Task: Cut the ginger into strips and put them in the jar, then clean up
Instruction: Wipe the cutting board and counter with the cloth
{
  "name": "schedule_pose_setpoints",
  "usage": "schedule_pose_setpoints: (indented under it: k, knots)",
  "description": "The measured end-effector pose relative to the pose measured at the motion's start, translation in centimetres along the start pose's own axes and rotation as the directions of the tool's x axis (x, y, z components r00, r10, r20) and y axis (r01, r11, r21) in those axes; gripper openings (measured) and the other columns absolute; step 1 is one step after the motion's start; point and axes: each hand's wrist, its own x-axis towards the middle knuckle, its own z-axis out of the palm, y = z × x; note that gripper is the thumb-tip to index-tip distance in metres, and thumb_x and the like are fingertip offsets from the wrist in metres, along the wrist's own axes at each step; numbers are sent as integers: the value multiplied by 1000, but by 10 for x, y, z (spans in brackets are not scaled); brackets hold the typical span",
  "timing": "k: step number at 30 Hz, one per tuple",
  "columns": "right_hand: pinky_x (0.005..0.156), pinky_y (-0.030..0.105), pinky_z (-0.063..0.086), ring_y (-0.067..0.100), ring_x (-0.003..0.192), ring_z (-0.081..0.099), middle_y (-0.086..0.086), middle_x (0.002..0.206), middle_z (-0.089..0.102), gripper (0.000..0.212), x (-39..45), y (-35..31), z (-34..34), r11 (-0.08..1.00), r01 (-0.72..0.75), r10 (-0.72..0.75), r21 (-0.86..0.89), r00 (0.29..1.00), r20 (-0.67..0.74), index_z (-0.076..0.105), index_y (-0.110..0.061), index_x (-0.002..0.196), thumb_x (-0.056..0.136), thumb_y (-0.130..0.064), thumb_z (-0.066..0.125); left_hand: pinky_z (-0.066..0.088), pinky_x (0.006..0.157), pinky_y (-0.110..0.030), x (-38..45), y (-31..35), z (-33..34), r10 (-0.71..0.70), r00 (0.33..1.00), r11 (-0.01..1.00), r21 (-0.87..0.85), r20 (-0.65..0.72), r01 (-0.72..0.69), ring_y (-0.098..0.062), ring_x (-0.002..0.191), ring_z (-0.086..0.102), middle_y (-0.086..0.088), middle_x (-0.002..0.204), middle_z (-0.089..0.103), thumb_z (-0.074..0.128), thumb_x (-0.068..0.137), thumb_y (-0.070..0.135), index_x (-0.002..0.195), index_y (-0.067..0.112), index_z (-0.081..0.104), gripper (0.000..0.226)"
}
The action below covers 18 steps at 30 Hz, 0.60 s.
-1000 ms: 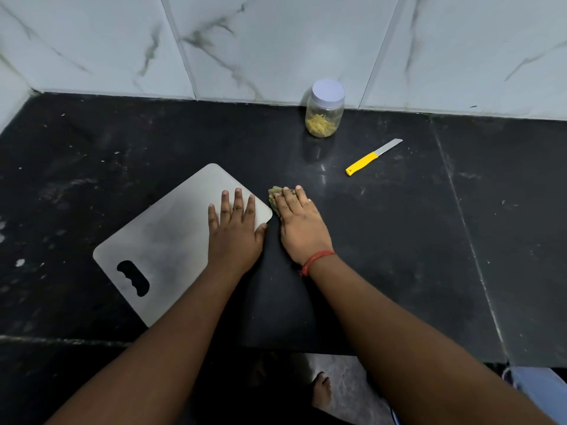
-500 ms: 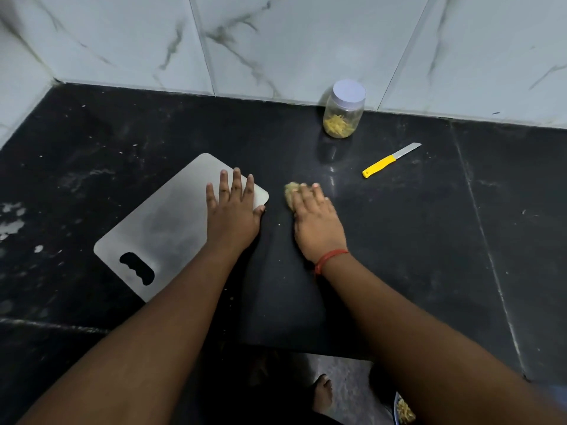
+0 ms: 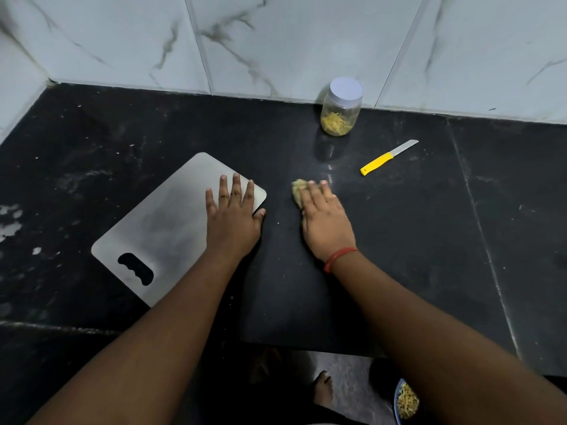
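Black stone bench (image 3: 399,240), marble-tiled wall behind. Lidded clear jar (image 3: 341,107) stands against the wall, ginger strips (image 3: 334,124) in its bottom. Yellow-handled knife (image 3: 387,157) lies near it. Left hand (image 3: 233,219) flat, fingers straight, on steel cutting board (image 3: 159,231). Right hand (image 3: 325,222) presses a yellowish scrub pad (image 3: 297,191) to the bench, fingers straight, no curled grip. Bowl (image 3: 396,403) of scraps below the bench edge.

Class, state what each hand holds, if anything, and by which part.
Nothing is gripped. The left hand rests flat on the cutting board's corner; the right hand presses its fingers on a cloth.
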Motion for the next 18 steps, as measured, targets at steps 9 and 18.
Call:
schedule_pose_setpoints:
  k: [9, 18]
  knots:
    - [113, 48, 30, 33, 147, 19, 8, 156, 30, 63, -11, -8, -3, 998, -67, 68, -18, 997, 27, 29, -14, 152, 90, -23, 38, -3, 123, -58, -5, -4, 1, -5, 1000, 1000, -18, 2, 5, -32, 157, -9, -10, 171, 1, 23, 104, 57, 163, 21, 12, 70]
    - [114, 47, 29, 34, 146, 19, 8, 157, 29, 61, -33, -29, 1, 996, 80, -78, -29, 995, 67, 30, -15, 151, 91, -23, 39, -5, 123, -57, -16, -15, -2, -27, 1000, 999, -24, 7, 27, -32, 157, -11, -10, 171, 1, 22, 105, 53, 164, 20, 11, 68]
